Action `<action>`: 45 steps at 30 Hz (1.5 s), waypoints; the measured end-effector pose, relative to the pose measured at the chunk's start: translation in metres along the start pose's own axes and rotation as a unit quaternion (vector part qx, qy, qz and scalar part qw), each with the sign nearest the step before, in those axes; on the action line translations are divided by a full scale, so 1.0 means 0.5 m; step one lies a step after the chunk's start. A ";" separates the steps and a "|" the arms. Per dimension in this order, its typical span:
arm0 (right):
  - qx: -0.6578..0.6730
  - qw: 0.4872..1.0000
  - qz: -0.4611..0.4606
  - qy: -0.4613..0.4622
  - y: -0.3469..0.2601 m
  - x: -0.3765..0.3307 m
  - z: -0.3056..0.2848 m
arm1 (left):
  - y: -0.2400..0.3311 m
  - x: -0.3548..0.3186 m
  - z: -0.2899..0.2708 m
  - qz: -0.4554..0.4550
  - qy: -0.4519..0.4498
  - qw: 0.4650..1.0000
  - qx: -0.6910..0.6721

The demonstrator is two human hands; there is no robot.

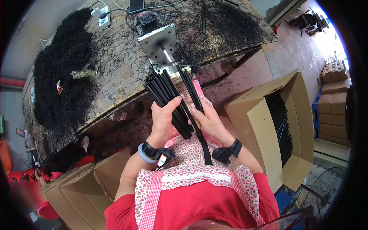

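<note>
My left hand (165, 119) is closed around a thick bundle of black rods (160, 90), held slanting in front of the apron. Beside it, my right hand (209, 120) grips a few more black rods (188, 84) between thumb and fingers. One long black strip (205, 147) hangs below, between the two wrists. Just past the rod ends stands a motor-driven machine with a metal plate (157, 40) and a steel shaft (168, 55). A pale block (176, 74) at the table edge is partly hidden by the rods.
Black shavings (63, 73) heap on the worktable (115, 73). An open carton (255, 126) of black rods stands on the right, another carton (82, 195) on the left. A person in red (28, 191) is at lower left. A phone (136, 5) and power strip (104, 18) lie behind.
</note>
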State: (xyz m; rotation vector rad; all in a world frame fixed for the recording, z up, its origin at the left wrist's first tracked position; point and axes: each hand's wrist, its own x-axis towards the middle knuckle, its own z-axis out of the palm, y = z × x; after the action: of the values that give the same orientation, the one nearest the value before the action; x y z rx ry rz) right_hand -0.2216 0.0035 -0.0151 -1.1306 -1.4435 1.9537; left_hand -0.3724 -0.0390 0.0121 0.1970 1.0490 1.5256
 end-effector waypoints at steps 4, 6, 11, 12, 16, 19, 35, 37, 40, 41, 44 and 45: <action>0.030 0.999 -0.025 0.018 0.001 -0.056 0.047 | -0.040 0.030 -0.014 0.045 -0.003 0.999 0.016; 0.041 0.999 -0.028 -0.002 0.014 -0.042 0.023 | -0.049 0.019 -0.032 0.030 -0.014 0.999 0.028; 0.030 0.999 -0.027 -0.020 0.015 -0.029 0.001 | -0.091 -0.044 -0.066 -0.044 -0.042 0.996 0.063; 0.012 1.000 -0.023 -0.013 0.013 -0.030 0.004 | -0.096 -0.052 -0.069 -0.064 -0.042 0.995 0.068; 0.006 0.996 -0.086 0.020 0.020 -0.032 0.005 | -0.090 -0.058 -0.074 -0.083 -0.018 0.994 0.069; 0.004 0.999 -0.027 0.020 0.021 -0.081 0.003 | -0.070 -0.058 -0.080 -0.039 -0.004 0.997 0.065; 0.070 0.997 -0.011 -0.007 0.007 -0.081 0.017 | -0.068 0.000 -0.009 0.052 -0.010 0.998 0.024; 0.071 0.997 -0.012 -0.007 0.006 -0.092 0.022 | -0.082 0.000 -0.011 0.054 -0.016 0.998 0.018; 0.024 0.998 -0.036 0.040 0.018 -0.098 0.003 | -0.095 -0.014 -0.016 0.042 -0.028 0.998 0.023; 0.024 0.998 -0.035 0.039 0.022 -0.088 0.002 | -0.097 -0.020 -0.018 0.043 -0.026 0.998 0.023; 0.053 0.994 -0.088 0.042 0.033 -0.036 -0.004 | -0.100 -0.038 -0.025 -0.001 0.006 0.997 0.082; 0.053 0.994 -0.087 0.042 0.032 -0.033 -0.003 | -0.102 -0.042 -0.032 -0.001 0.007 0.997 0.082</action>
State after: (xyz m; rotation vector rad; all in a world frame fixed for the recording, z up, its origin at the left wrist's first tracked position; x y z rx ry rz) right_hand -0.2094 -0.0138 -0.0245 -0.9925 -1.3310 1.8184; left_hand -0.3410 -0.0714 -0.0237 0.2990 1.1855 1.4410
